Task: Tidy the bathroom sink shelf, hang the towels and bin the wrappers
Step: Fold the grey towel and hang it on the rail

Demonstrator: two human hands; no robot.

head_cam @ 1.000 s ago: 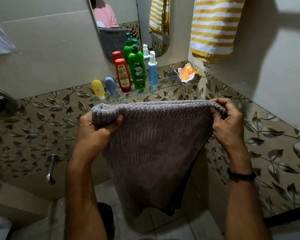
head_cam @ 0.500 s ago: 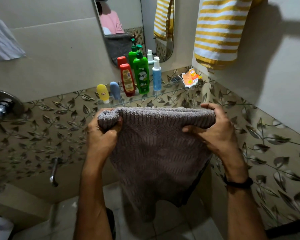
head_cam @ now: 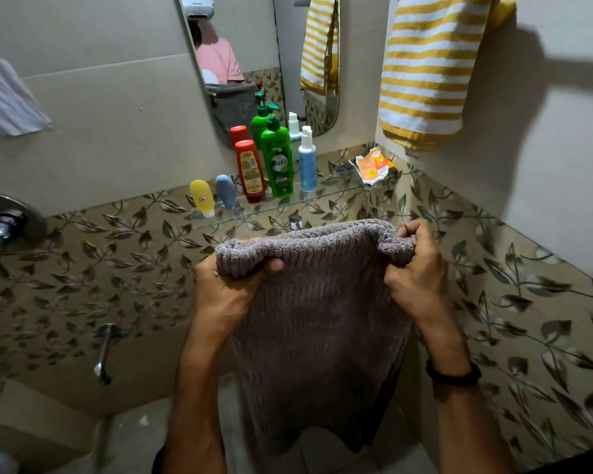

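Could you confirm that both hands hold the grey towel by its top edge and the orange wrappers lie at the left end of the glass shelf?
Not quite: the head view shows the orange wrappers at the right end of the glass shelf. The left hand and right hand do hold the grey towel by its top edge.
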